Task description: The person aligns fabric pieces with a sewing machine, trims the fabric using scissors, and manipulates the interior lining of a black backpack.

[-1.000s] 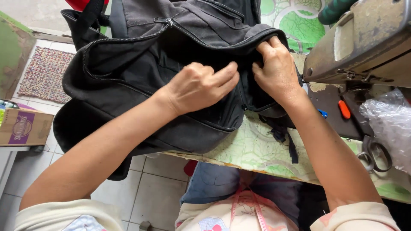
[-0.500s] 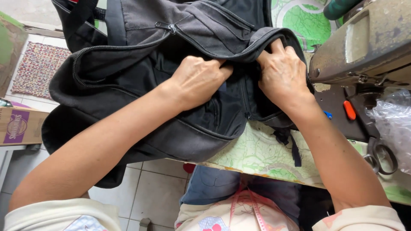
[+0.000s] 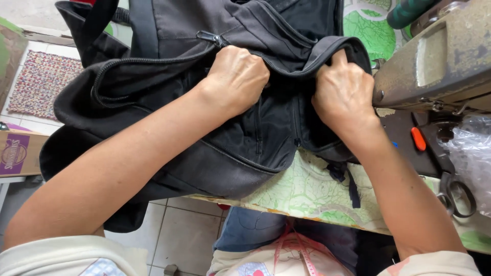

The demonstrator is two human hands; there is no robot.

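Note:
A black fabric backpack point(image 3: 169, 122) with several zippers lies across a green-patterned table point(image 3: 312, 186), part of it hanging over the near edge. My left hand point(image 3: 236, 76) is clenched on the bag's fabric beside an unzipped seam, just below a zipper pull point(image 3: 208, 37). My right hand point(image 3: 343, 92) grips the bag's edge at its right side, fingers curled over the rim. A black strap point(image 3: 350, 179) dangles from the bag onto the table.
An old metal sewing machine point(image 3: 440, 61) stands at the right, close to my right hand. Scissors point(image 3: 455, 191) and clear plastic point(image 3: 473, 148) lie by it. A woven mat point(image 3: 41, 84) and a cardboard box point(image 3: 18, 153) are on the tiled floor at left.
Both hands have shifted up the bag and tightened on its fabric by the zipper. The left hand went from lying flat to a fist.

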